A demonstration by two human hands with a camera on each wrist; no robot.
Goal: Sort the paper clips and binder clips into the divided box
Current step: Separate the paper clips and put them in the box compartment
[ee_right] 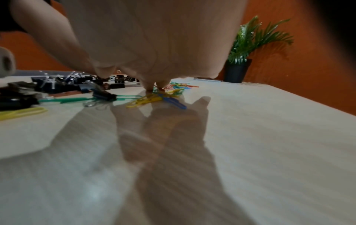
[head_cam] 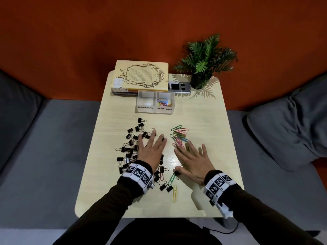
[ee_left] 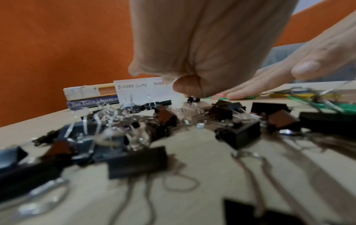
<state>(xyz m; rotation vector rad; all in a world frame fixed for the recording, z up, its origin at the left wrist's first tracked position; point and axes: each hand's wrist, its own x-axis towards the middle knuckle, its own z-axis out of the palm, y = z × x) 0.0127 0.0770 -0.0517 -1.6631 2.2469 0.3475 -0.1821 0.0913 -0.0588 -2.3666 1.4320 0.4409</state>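
Observation:
A clear divided box point(head_cam: 155, 108) stands mid-table, labelled "BINDER CLIPS" on the left and "PAPER CLIPS" on the right; several coloured paper clips lie in the right half. Black binder clips point(head_cam: 131, 138) are scattered on the left. My left hand point(head_cam: 152, 145) lies flat over them, fingers spread. Coloured paper clips point(head_cam: 179, 134) are heaped to the right. My right hand point(head_cam: 190, 157) is flat with its fingertips on that heap. In the left wrist view the binder clips point(ee_left: 138, 161) cover the table. The right wrist view shows fingertips point(ee_right: 152, 86) on the paper clips point(ee_right: 154, 99).
Two stacked books point(head_cam: 139, 76) lie behind the box, with a small grey device point(head_cam: 179, 86) and a potted plant point(head_cam: 205, 57) to their right. Stray green point(head_cam: 172, 178) and yellow point(head_cam: 174, 193) paper clips lie near the front. Grey cushions flank the table point(head_cam: 212, 121).

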